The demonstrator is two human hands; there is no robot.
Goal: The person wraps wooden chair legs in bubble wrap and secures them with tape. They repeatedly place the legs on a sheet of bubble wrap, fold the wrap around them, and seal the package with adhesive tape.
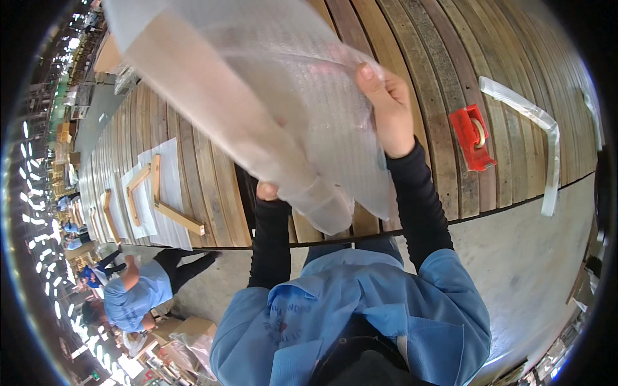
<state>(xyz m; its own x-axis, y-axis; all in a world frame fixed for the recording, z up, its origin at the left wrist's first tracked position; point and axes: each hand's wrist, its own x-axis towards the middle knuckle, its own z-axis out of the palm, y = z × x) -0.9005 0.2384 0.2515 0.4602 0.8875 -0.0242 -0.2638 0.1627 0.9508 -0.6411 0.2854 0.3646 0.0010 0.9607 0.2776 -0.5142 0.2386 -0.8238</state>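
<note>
A white translucent packing foam sheet (335, 122) spreads in front of me, raised over the table. Along its left side a long tan shape (199, 77) shows through the foam; I cannot tell its kind. My right hand (389, 112) grips the sheet's right edge, thumb on top and fingers curled. At the lower left edge, my left hand (267, 190) holds the foam from beneath; most of its fingers are hidden. Right of my right hand, a red tape dispenser (473, 138) with a roll of tape lies on the slatted table.
The slatted wooden table (438, 64) curves across the view. A bent white foam strip (534, 119) lies at the right. Angled wooden pieces (174, 215) rest on foam sheets at the left. Beyond stands a co-worker in a blue shirt (132, 299), near cardboard boxes (193, 328).
</note>
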